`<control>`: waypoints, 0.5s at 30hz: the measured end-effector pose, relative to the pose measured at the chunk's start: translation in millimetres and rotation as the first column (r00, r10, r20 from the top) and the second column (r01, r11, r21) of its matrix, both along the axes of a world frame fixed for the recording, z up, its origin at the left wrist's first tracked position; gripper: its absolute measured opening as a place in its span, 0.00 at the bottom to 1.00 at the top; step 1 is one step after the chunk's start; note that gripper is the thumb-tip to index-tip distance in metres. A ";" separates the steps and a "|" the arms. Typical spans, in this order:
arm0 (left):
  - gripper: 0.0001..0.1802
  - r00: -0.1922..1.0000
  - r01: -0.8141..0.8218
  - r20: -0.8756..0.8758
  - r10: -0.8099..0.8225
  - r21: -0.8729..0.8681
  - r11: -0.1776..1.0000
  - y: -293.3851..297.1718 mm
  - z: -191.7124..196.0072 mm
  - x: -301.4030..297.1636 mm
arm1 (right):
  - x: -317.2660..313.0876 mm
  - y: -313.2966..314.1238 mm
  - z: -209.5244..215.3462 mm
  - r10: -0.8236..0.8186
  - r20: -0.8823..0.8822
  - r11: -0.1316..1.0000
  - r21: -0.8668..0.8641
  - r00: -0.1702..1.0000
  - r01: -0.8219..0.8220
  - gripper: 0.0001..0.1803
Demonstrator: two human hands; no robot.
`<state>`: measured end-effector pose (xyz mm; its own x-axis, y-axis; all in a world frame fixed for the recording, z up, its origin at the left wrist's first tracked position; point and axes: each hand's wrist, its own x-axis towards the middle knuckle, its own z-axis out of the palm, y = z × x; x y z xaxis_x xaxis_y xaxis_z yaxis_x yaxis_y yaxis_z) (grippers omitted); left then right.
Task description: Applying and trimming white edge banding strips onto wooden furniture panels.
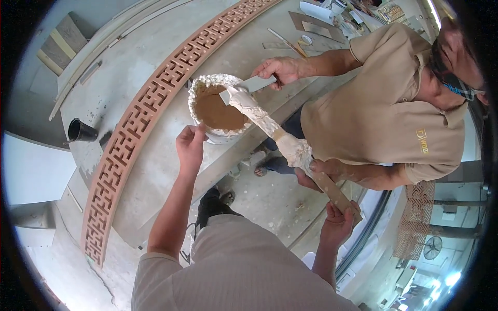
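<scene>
My left hand (190,147) grips the near-left rim of a round bucket (217,80), its edge thickly crusted white, with brown stuff inside. My right hand (338,224) is closed round the bare lower end of a wooden stirring stick (270,126), whose upper length is caked in cream-white residue. That stick slants up to the bucket's right rim. Another person's hand (324,173) also grips the stick, just above mine. The person's other hand (280,71) holds a flat scraper (258,83) against the stick's coated tip, over the bucket.
The bucket stands on a stained grey worktable (155,192). A long curved brown lattice panel (136,116) lies beyond it, with a black cup (82,130) at the left. The other person (373,109) stands close on the right. Sheets and tools (316,28) lie at the far end.
</scene>
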<state>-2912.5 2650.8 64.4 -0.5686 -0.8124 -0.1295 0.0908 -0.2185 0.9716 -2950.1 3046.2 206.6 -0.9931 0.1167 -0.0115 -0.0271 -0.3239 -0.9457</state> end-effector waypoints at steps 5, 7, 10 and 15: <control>0.17 0.999 0.008 0.035 -0.008 -0.009 1.000 -2.1 -3.6 0.1 | 9.8 3.3 1.1 0.004 -0.020 1.000 -0.011 1.000 -0.004 0.20; 0.18 0.999 0.005 0.033 -0.004 -0.014 1.000 -3.4 -3.8 0.4 | 14.9 0.2 1.7 -0.049 0.003 0.999 -0.013 0.999 0.049 0.21; 0.18 0.998 -0.003 0.064 0.004 -0.022 1.000 -3.8 -2.3 1.3 | 22.4 -0.7 -0.5 -0.106 0.014 0.994 0.001 0.994 0.106 0.21; 0.18 0.997 0.015 0.076 -0.012 -0.045 0.999 -2.4 -0.1 -1.8 | 34.8 0.0 1.9 -0.108 0.012 0.994 -0.011 0.994 0.108 0.21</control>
<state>-2914.4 2648.4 64.3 -0.5696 -0.8105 -0.1361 0.0139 -0.1751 0.9845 -2915.3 3046.2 208.5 -0.9744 0.2233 -0.0249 -0.0516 -0.3303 -0.9425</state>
